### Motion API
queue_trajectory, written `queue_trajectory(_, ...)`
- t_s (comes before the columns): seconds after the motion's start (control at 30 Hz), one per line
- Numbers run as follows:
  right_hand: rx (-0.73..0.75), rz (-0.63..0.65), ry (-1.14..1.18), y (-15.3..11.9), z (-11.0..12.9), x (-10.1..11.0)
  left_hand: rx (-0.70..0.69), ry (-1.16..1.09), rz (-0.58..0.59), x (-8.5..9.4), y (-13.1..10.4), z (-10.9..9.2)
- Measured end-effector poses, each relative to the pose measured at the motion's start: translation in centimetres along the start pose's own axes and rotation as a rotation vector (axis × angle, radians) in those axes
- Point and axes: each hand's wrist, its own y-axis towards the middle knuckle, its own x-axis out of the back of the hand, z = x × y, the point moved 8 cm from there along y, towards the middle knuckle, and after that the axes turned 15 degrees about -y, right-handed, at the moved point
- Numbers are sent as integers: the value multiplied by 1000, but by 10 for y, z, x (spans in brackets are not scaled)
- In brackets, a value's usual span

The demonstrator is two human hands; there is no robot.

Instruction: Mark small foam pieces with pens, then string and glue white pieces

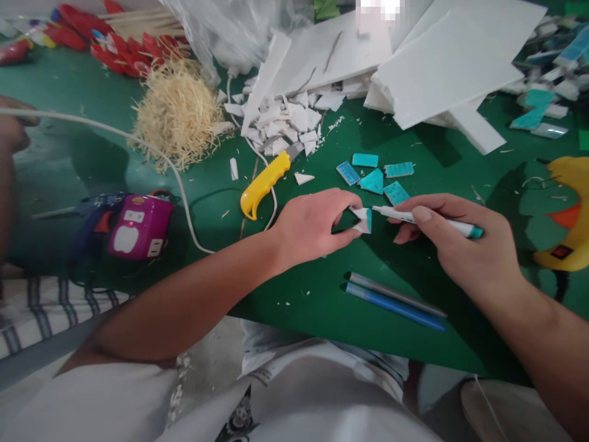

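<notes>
Between thumb and forefinger, my left hand (317, 224) pinches a small foam piece (366, 220), white with a teal-coloured edge. My right hand (464, 236) holds a white marker (405, 215) with a teal end, its tip close to the foam piece; whether they touch I cannot tell. Just beyond my hands lie several teal and blue foam pieces (372, 182), one a triangle. Left of them is a yellow-handled cutter (265, 184). Nearer me, a blue pen (394, 307) and a grey pen (398, 294) lie side by side.
White foam sheets (453, 67) and a heap of foam scraps (288, 123) cover the back. Straw-like shreds (177, 113) sit left of them. A white cable (181, 184) crosses near a magenta box (140, 227). A yellow tool (568, 215) stands right; another person's hand (13, 126) is far left.
</notes>
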Motion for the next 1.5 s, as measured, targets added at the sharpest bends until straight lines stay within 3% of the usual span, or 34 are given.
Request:
queue_trajectory(0.37,-5,46,-14,-3,1,-1,-2,-3,-2,0,0,0)
queue_trajectory(0.77,36,-18,-18,-3,-2,3,2,-1,3,0,0,0)
queue_trajectory(1.5,11,2,-20,-2,1,0,11,-12,-8,-1,0,1)
